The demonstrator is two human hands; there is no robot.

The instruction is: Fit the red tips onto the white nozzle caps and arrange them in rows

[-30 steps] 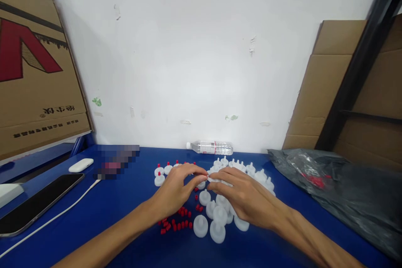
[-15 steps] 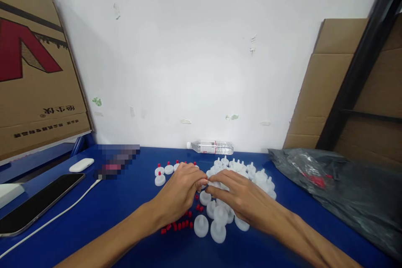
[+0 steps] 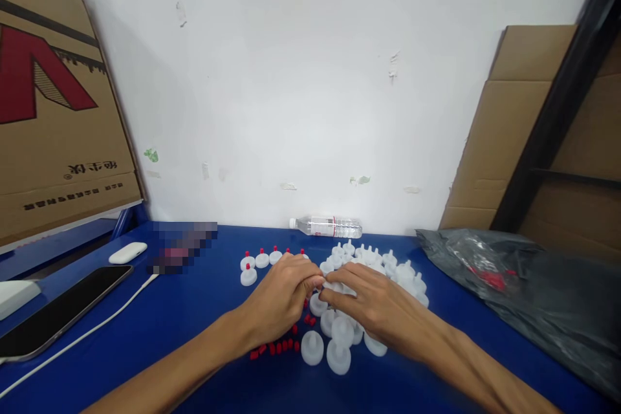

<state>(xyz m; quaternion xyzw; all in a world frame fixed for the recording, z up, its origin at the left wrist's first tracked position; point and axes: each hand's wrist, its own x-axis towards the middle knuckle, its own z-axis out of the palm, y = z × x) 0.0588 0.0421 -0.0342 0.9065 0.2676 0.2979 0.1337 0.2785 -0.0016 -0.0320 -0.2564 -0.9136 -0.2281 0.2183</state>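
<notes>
My left hand point(image 3: 281, 301) and my right hand point(image 3: 373, 307) meet fingertip to fingertip over a heap of white plastic caps point(image 3: 339, 336) on the blue table point(image 3: 169, 330). Both pinch one white cap point(image 3: 332, 286) between them, the fingers curled. Small red plugs point(image 3: 276, 348) lie scattered beneath my left wrist. A row of white caps with red plugs fitted point(image 3: 255, 263) stands at the left, beyond my left hand. More plain white caps point(image 3: 388, 262) lie beyond my right hand.
A clear water bottle point(image 3: 326, 227) lies against the white wall. A dark plastic bag point(image 3: 524, 284) with red bits covers the right side. At left are a phone point(image 3: 58, 314), a white cable point(image 3: 92, 333), a white case point(image 3: 127, 252) and a cardboard box point(image 3: 53, 110).
My hands have drawn slightly closer together and my left fingers have curled tighter onto the cap. The view has shifted a little.
</notes>
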